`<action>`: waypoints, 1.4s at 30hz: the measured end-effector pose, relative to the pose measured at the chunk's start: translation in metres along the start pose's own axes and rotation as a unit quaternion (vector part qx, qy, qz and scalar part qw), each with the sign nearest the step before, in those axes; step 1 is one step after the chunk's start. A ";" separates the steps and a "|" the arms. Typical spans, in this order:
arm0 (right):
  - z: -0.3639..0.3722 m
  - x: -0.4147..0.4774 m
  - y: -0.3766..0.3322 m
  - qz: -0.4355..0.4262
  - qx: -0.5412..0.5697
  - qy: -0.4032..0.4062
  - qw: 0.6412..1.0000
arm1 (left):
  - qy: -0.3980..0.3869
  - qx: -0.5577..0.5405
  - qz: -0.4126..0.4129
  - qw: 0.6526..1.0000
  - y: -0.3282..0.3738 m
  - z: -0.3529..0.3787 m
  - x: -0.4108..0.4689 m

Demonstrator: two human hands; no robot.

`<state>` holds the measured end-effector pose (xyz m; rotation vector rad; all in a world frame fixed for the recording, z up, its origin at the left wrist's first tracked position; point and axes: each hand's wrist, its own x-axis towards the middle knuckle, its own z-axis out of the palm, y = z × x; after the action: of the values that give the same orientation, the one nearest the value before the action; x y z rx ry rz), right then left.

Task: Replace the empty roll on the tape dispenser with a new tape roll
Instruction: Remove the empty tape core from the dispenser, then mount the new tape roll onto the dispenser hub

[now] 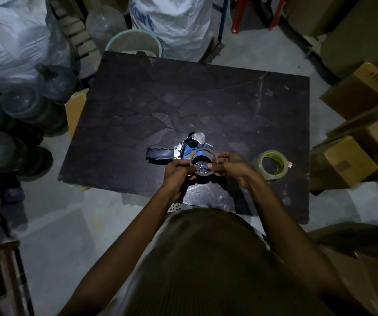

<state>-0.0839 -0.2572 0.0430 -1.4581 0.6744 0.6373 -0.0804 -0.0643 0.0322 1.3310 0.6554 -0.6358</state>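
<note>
Two hands (176,172) (231,166), one empty roll (204,151)

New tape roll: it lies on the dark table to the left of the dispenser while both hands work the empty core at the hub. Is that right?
Not quite. The head view shows the new tape roll on the dark table to the right of the dispenser, beside the right hand. The rest holds: both hands, left hand included, are on the empty core.

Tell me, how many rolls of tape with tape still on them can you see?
1. The new tape roll lies flat on the dark table, right of the right hand. The ring held at the dispenser is an empty core. Others may hide inside boxes.
</note>
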 end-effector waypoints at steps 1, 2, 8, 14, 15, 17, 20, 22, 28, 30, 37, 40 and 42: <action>-0.001 0.000 -0.003 -0.012 0.010 0.002 1.000 | -0.007 -0.011 0.012 1.000 0.003 0.000 -0.001; -0.002 -0.002 -0.007 -0.022 0.026 0.004 0.999 | -0.018 -0.021 0.021 0.999 0.006 -0.001 -0.001; -0.022 0.004 -0.021 -0.046 0.155 0.107 0.981 | -0.048 -0.014 0.031 0.998 0.016 0.000 0.002; -0.047 0.034 -0.023 -0.043 0.217 0.270 0.937 | -0.054 0.008 0.034 0.998 0.014 0.005 0.002; -0.048 0.037 -0.021 -0.032 0.217 0.283 0.934 | -0.056 0.012 0.031 0.998 0.014 0.006 0.002; -0.048 0.042 -0.014 -0.014 0.211 0.294 0.932 | -0.070 0.021 0.023 0.997 0.012 0.010 0.003; -0.050 0.029 -0.010 -0.017 0.163 0.289 0.943 | -0.083 0.041 0.029 0.995 0.011 0.019 0.006; -0.063 0.015 -0.003 -0.052 0.048 0.349 0.934 | -0.090 0.042 0.030 0.995 0.014 0.027 0.008; -0.093 0.003 0.032 0.067 -0.254 0.483 0.835 | -0.109 0.018 0.026 0.994 0.021 0.050 0.010; -0.090 0.002 0.037 0.097 -0.247 0.460 0.847 | -0.119 0.019 0.020 0.993 0.020 0.055 0.011; -0.095 0.008 0.048 0.050 -0.292 0.450 0.842 | -0.122 0.046 0.021 0.991 0.023 0.060 0.009; -0.092 0.007 0.041 -0.006 -0.271 0.440 0.856 | -0.122 0.033 0.016 0.992 0.025 0.059 0.010; -0.084 0.002 0.028 -0.100 -0.245 0.409 0.874 | -0.122 0.034 0.018 0.992 0.029 0.058 0.009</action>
<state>-0.1056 -0.3411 0.0225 -2.2735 1.0320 -0.0250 -0.0493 -0.1181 0.0514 1.2993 0.4134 -0.7827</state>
